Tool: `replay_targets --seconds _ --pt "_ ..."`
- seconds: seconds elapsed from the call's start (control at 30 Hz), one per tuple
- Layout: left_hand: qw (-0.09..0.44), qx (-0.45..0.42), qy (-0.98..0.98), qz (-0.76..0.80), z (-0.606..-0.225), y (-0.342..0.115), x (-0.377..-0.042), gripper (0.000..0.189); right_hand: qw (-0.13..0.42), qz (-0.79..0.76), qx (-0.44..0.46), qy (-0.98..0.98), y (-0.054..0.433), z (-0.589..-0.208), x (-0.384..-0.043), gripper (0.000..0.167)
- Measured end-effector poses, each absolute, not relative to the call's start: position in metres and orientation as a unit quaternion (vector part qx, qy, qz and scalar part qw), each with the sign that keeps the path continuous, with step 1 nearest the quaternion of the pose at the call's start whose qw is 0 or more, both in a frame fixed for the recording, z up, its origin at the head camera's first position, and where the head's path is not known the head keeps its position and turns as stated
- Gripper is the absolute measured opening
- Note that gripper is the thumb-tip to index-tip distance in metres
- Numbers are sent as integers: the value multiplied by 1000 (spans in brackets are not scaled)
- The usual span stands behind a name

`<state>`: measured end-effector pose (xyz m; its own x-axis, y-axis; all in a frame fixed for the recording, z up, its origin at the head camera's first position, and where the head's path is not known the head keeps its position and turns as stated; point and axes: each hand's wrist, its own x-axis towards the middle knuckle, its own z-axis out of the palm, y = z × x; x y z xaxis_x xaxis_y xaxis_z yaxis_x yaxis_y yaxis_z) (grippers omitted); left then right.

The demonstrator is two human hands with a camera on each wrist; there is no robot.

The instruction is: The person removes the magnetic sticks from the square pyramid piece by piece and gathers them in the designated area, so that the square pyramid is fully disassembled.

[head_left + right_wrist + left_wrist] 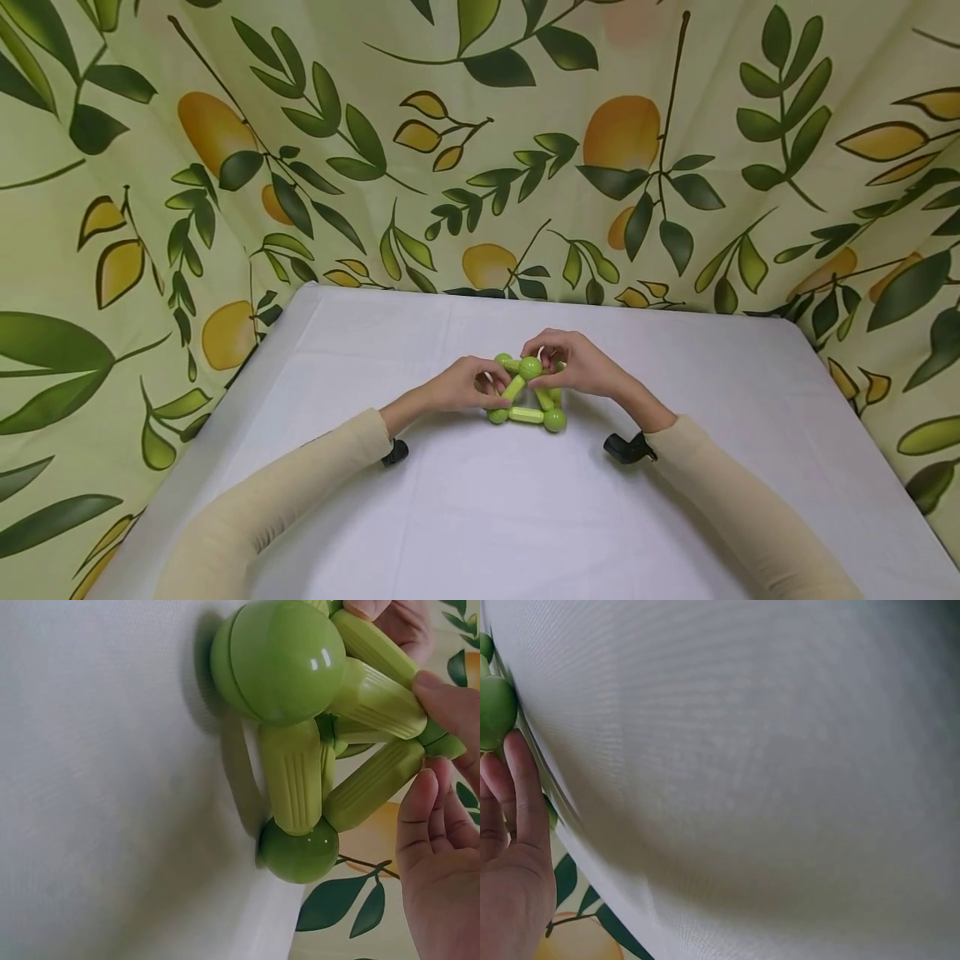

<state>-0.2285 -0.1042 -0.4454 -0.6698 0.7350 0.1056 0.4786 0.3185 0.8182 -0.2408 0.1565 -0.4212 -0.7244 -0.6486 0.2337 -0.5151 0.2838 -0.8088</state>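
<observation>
A green ball-and-rod magnetic building frame (527, 414) stands on the white table, its rods meeting at glossy balls and rising to a top ball (530, 367). My right hand (585, 362) pinches that top ball between thumb and fingers; in the right wrist view the pinched ball (441, 742) is partly covered by them. From the left, my left hand (461, 386) holds the frame's left side, thumb near the lower left ball (498, 416). The left wrist view catches only a green ball (495, 712) above the fingertips. Several rear parts are hidden behind the hands.
A white cloth covers the table (480, 508). Behind and beside it hangs a curtain (420, 208) printed with leaves and oranges. Black wrist devices (628, 448) sit under both sleeves.
</observation>
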Motion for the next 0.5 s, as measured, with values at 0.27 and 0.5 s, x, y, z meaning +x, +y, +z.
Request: replay_targets --seconds 0.27,0.5 --pt "141 380 803 437 -446 -104 -228 20 72 -447 -374 810 149 -393 -225 32" --pt "142 386 800 438 -447 -105 -229 20 68 -434 -385 811 146 -387 -224 31"
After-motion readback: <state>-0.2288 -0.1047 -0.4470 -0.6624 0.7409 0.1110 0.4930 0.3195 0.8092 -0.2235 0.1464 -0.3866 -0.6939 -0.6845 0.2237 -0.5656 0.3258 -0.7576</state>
